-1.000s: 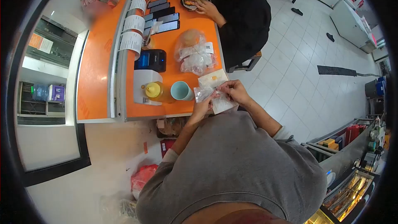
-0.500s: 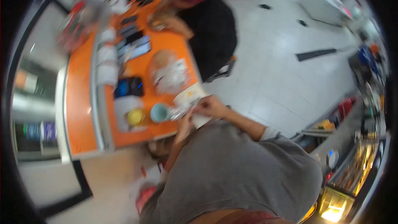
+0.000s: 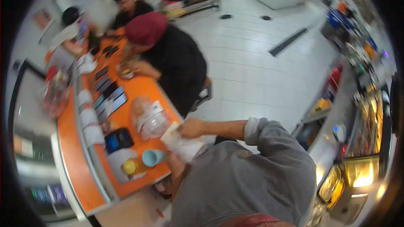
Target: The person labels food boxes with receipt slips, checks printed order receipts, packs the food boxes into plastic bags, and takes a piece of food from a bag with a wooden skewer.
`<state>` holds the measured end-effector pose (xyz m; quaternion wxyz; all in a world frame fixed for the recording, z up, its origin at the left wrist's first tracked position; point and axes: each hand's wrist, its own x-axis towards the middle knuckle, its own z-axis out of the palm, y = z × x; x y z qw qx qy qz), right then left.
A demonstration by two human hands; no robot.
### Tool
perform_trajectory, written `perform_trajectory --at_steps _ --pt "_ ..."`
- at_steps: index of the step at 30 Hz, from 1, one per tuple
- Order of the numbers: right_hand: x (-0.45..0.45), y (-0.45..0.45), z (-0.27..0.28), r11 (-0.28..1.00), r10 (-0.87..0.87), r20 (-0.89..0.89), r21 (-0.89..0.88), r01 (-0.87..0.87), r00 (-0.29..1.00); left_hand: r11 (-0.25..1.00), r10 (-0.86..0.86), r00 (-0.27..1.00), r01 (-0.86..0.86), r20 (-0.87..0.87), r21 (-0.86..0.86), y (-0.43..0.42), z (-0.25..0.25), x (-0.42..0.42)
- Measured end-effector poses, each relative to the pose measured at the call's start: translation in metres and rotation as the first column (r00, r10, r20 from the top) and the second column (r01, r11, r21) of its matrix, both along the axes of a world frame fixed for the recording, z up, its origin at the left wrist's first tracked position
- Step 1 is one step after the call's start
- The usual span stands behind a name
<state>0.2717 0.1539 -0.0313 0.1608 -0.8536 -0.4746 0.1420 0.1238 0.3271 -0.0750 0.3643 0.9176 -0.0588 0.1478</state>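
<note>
Cup [image 3: 152, 158] stands beside left hand [image 3: 175, 162], plastic bag [image 3: 152, 122] near right hand [image 3: 191, 128]; cannot tell whether fingers grip paper [image 3: 192, 149].

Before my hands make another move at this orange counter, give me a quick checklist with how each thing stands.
1. Right hand at the white paper: ok.
2. Left hand grip secure: cannot tell, blurred.
3. Blue cup standing on the orange counter: ok.
4. Cup well clear of the left hand: not ok, they sit close together.
5. Yellow-topped bottle upright: ok.
6. Plastic bag well clear of the paper: not ok, right beside it.
</note>
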Motion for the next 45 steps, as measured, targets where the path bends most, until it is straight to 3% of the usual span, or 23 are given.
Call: perform_trajectory --at_steps 1,3,6,7,9,12,14,20,23,24,25,28,32,33,34,35,37,39,40,41,42,44,45 --pt "0.017 0.0 -0.02 0.994 0.067 0.054 0.078 -0.071 0.996 0.984 -0.012 0.997 0.025 -0.076 0.175 0.009 -0.031 -0.005" --pt "0.029 0.007 -0.029 0.973 0.151 0.042 0.172 -0.156 0.988 0.996 0.062 0.996 -0.057 -0.07 0.068 -0.002 -0.015 -0.005" --pt "0.047 0.01 -0.005 0.981 0.181 -0.162 -0.039 -0.19 0.97 0.974 0.141 0.988 -0.15 -0.066 -0.17 -0.006 -0.023 -0.006" --pt "0.057 0.013 -0.009 0.975 0.192 -0.193 -0.07 -0.209 0.962 0.882 0.191 0.932 -0.3 -0.307 -0.363 -0.017 -0.005 -0.011" --pt "0.075 0.021 0.05 0.952 0.245 -0.275 -0.113 -0.285 0.93 0.8 0.272 0.833 -0.474 -0.482 -0.367 -0.031 0.021 -0.016" --pt "0.118 0.062 0.079 0.952 0.302 -0.238 0.125 -0.279 0.923 0.767 0.52 0.826 -0.564 -0.22 -0.305 -0.05 0.023 -0.034" --pt "0.142 0.108 0.08 0.841 0.335 -0.055 0.467 -0.272 0.941 0.638 0.586 0.724 -0.689 -0.363 -0.344 -0.063 0.023 -0.047" --pt "0.214 0.267 0.076 0.536 0.553 -0.45 0.836 0.113 0.701 0.487 0.645 0.548 -0.832 -0.532 -0.266 -0.118 0.011 -0.087" --pt "0.259 0.342 0.045 0.541 0.277 -0.506 0.785 0.302 0.817 0.462 0.674 0.45 -0.876 -0.587 -0.141 -0.162 0.003 -0.104" --pt "0.261 0.351 0.056 0.494 0.282 -0.691 0.7 0.516 0.666 0.463 0.687 0.422 -0.882 -0.592 -0.091 -0.177 0.0 -0.108" --pt "0.274 0.372 0.047 0.407 0.188 -0.585 0.777 0.479 0.789 0.356 0.711 0.368 -0.923 -0.599 -0.144 -0.189 0.002 -0.108" --pt "0.3 0.425 0.046 0.341 0.237 -0.57 0.807 0.483 0.786 0.04 0.795 0.23 -0.943 -0.561 -0.33 -0.229 -0.004 -0.109" --pt "0.346 0.502 0.029 0.369 0.375 -0.352 0.905 0.21 0.857 0.022 0.874 0.123 -0.976 -0.47 -0.216 -0.232 0.021 -0.104" --pt "0.337 0.459 0.081 0.359 0.455 -0.276 0.927 0.109 0.846 0.046 0.913 0.119 -0.98 -0.389 -0.193 -0.226 0.017 -0.105" --pt "0.315 0.405 0.132 0.468 0.451 -0.467 0.849 0.244 0.761 0.063 0.942 0.114 -0.984 -0.314 -0.166 -0.223 0.012 -0.109" --pt "0.315 0.393 0.144 0.23 0.418 -0.224 0.964 0.137 0.88 0.01 0.94 0.075 -0.982 -0.333 -0.191 -0.216 0.019 -0.105" --pt "0.245 0.271 0.211 0.138 0.768 -0.491 0.755 0.641 0.412 -0.026 0.958 0.044 -0.97 -0.283 -0.242 -0.191 0.041 -0.084" --pt "0.203 0.192 0.193 0.258 0.728 -0.546 0.778 0.573 0.414 0.017 0.97 0.112 -0.916 -0.216 -0.4 -0.171 0.083 -0.05" --pt "0.182 0.153 0.184 0.317 0.707 -0.57 0.785 0.532 0.419 0.173 0.955 0.272 -0.836 -0.12 -0.521 -0.163 0.098 -0.037" --pt "0.151 0.12 0.163 0.513 0.648 -0.661 0.745 0.426 0.378 0.3 0.927 0.374 -0.772 -0.019 -0.56 -0.152 0.117 -0.017" --pt "0.131 0.095 0.137 0.602 0.667 -0.579 0.79 0.117 0.469 0.432 0.877 0.471 -0.689 0.094 -0.581 -0.146 0.126 0.001" --pt "0.09 0.048 0.085 0.521 0.818 -0.223 0.68 -0.517 0.531 0.335 0.885 0.466 -0.622 0.01 -0.708 -0.152 0.115 0.03" --pt "0.065 0.031 0.086 0.451 0.86 -0.229 0.761 -0.467 0.456 0.284 0.877 0.479 -0.581 -0.038 -0.763 -0.155 0.109 0.039"
